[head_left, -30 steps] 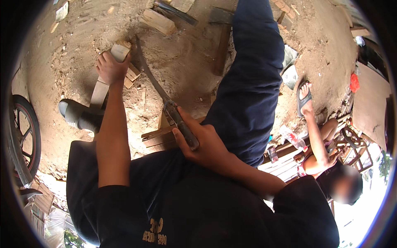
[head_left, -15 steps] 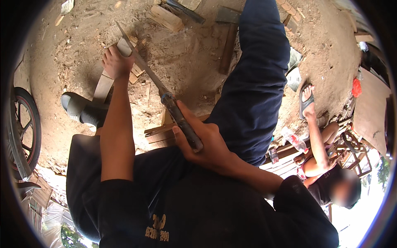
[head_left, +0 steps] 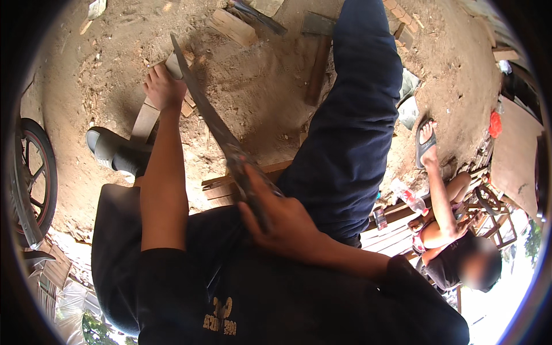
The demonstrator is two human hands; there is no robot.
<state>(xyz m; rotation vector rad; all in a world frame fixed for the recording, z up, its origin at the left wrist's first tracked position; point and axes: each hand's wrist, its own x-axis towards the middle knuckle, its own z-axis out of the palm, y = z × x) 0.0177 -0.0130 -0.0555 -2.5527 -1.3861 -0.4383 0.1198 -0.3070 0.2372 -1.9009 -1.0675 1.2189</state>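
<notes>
My left hand (head_left: 164,87) is closed over the upper part of a narrow wooden plank (head_left: 145,122), which slants across the dirt ground. In my right hand (head_left: 282,224) is the dark handle of a machete (head_left: 215,126), fingers wrapped round it and slightly blurred. Its long, pointed blade reaches up and left, passing just right of the plank's upper end and my left hand; whether it touches the wood I cannot tell. Small wood pieces (head_left: 188,107) lie beside the plank, partly hidden by my left hand. My boot (head_left: 109,148) is near the plank's lower end.
A wood block (head_left: 233,27) and a dark flat blade (head_left: 318,23) lie at the far side. Boards (head_left: 218,192) are close to my lap. At left stands a wheel (head_left: 37,172). Another person (head_left: 443,201) sits at right, by a plastic bottle (head_left: 409,198).
My right hand has drawn back a little toward my body with the machete. The blade has turned, showing more of its flat side. My left hand stays on the plank.
</notes>
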